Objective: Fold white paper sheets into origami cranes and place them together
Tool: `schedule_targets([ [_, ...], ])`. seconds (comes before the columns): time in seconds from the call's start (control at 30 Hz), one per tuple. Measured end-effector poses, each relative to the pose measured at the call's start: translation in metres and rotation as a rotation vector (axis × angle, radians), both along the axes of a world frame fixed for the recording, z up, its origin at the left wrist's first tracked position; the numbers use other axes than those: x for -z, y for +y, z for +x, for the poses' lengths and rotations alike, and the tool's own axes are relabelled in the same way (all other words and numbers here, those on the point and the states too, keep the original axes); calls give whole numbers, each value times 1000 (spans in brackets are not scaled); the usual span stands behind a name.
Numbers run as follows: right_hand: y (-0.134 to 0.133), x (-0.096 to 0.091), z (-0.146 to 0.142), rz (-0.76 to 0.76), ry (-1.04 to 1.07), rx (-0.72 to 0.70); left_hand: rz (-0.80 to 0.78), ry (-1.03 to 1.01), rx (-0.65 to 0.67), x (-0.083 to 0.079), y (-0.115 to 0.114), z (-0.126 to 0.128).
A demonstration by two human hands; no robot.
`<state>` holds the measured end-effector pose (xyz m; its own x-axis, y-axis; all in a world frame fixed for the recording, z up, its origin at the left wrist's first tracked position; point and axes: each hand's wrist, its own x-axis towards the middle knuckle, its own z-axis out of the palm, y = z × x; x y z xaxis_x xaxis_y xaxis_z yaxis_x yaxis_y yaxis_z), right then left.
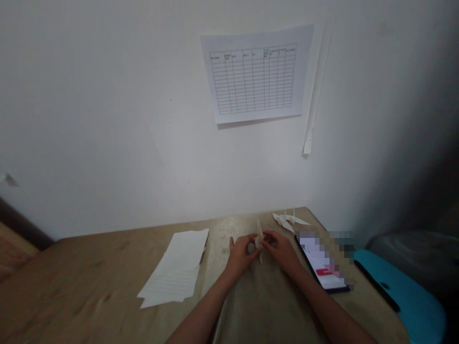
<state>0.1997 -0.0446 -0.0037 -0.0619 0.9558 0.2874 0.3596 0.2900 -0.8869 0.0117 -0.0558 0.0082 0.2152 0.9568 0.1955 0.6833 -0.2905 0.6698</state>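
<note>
Both my hands meet near the far middle of a wooden table (89, 277). Between them stands a narrow, pointed piece of folded paper (259, 234), upright, with its tip above my fingers. My left hand (241, 255) pinches its left side and my right hand (281, 249) pinches its right side; both have fingers closed on it. A stack of white paper sheets (177, 270) lies flat to the left of my left hand. Two or three finished folded paper figures (289, 220) lie at the table's far right corner, beyond my right hand.
A phone (322, 267) with a lit screen lies just right of my right hand. A blue chair (405, 296) stands beyond the table's right edge. The table ends at a white wall with a printed grid sheet (255, 76) taped on it.
</note>
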Motion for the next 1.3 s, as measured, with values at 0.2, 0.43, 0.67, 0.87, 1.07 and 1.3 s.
schedule_targets([
  [0.2, -1, 0, 0, 55, -7, 29, 20, 15, 6, 3, 1, -1],
  [0.43, -3, -5, 8, 92, -4, 7, 17, -5, 21, 1, 6, -8],
  [0.67, -1, -6, 18, 67, -45, -10, 79, -33, 80, 1, 11, -18],
  [0.87, 1, -5, 23, 67, -118, -53, 116, -43, 102, 1, 14, -24],
  [1.07, 3, -1, 24, 91, -180, -75, 114, -26, 120, 3, 17, -30],
  [1.3, 2, 1, 23, 102, -271, -53, 149, 43, 134, 8, 19, -32],
])
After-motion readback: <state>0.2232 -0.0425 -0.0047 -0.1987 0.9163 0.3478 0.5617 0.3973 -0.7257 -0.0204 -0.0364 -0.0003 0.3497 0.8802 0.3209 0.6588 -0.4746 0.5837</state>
